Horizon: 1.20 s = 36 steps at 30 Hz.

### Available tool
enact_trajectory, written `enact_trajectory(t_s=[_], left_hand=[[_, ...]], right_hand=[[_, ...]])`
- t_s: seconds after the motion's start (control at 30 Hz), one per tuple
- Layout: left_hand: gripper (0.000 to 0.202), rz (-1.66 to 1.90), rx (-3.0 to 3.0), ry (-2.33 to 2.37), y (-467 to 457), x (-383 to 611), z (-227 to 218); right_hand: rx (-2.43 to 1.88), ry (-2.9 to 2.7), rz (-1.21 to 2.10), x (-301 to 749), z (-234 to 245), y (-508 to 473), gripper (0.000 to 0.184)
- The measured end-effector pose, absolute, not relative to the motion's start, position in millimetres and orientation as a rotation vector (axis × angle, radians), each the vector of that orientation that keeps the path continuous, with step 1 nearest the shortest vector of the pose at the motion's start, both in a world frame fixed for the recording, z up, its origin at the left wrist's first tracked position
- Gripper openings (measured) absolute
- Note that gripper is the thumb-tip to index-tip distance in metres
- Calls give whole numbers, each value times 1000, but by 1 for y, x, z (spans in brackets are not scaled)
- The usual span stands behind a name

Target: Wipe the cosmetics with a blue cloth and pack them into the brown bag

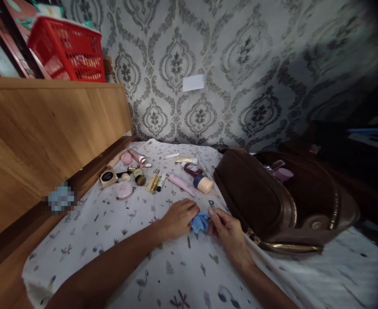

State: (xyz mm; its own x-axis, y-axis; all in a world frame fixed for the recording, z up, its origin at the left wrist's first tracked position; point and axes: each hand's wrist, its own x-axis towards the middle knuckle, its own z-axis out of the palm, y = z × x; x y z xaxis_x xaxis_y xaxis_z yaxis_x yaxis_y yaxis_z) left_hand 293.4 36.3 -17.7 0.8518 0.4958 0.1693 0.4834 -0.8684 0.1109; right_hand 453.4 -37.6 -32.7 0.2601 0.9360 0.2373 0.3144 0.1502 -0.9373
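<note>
Between my two hands is a crumpled blue cloth, low over the patterned sheet. My left hand has its fingers closed around the cloth's left side. On the other side, my right hand pinches it between thumb and fingers; whether something small is wrapped inside is hidden. Just beyond lie a pink tube, a beige bottle with a dark blue band and a dark red bottle. To the right of my right hand stands a brown bag with gold zips, its top open.
Several cosmetics lie to the left, among them a round pink compact, a boxed black-lidded pot and a brush. A wooden panel borders the left, with a red basket on top. The patterned wall rises behind.
</note>
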Motion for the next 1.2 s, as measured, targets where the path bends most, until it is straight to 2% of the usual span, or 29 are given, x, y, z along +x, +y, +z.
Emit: enact_trajectory(t_s=[0.17,0.33,0.5,0.7,0.93,1.2], left_hand=[[10,237,2971,950,39,287,-12],[29,285,2940,1277,58,274,-8],[21,386,2807,1716,88,242,6],[30,446,2538,2159,116,203,6],[29,409,2458,2151,122,197,-3],[36,613,2325,2157,136,180,9]], right_hand=[[-1430,-1251,722,456,-38,-36,62],[-1451,-1316,716,454,-35,-37,64],[-1452,-1322,716,453,-35,-39,67],[-1475,-1290,768,453,-37,-36,69],[-1487,-1314,783,452,-32,-38,70],[-1474,-1296,815,452,-32,-39,68]])
